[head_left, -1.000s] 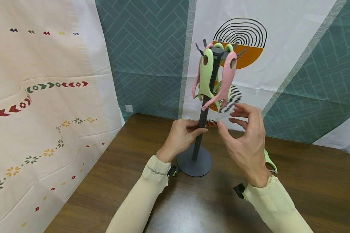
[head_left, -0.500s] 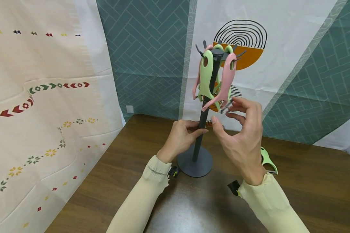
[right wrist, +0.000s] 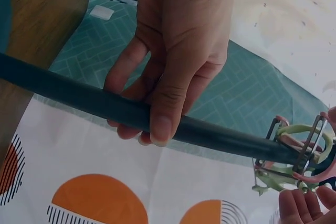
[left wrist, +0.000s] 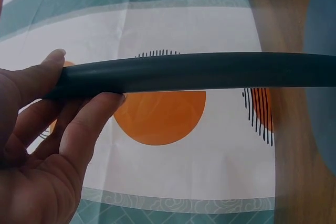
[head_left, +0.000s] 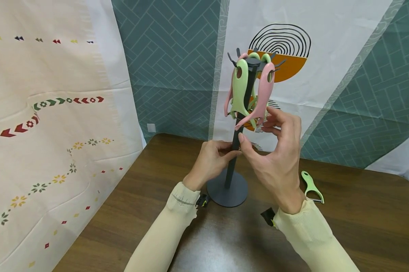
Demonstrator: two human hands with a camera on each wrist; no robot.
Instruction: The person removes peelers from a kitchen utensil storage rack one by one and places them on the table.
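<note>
A dark grey stand (head_left: 227, 194) rises from a round base, with green and pink peelers hung by their handle holes from hooks at its top. In the head view my left hand (head_left: 212, 160) grips the pole midway, thumb in front; the left wrist view shows the thumb and fingers on either side of the pole (left wrist: 210, 71). My right hand (head_left: 280, 162) is raised beside the peelers, its fingers and thumb spread apart. Its fingertips overlap the lower end of the front pink peeler (head_left: 265, 88), close to the green peeler (head_left: 239, 87). The peelers farther back are partly hidden.
A loose green peeler (head_left: 311, 186) lies on the brown wooden table (head_left: 139, 211), right of the right forearm. Behind the stand hangs a teal and white patterned cloth (head_left: 177, 75). A cream cloth (head_left: 54, 158) with embroidered-looking motifs hangs along the left side.
My right hand has moved left and slightly up toward the hanging peelers, uncovering more of the loose green peeler. The left hand keeps its grip on the pole.
</note>
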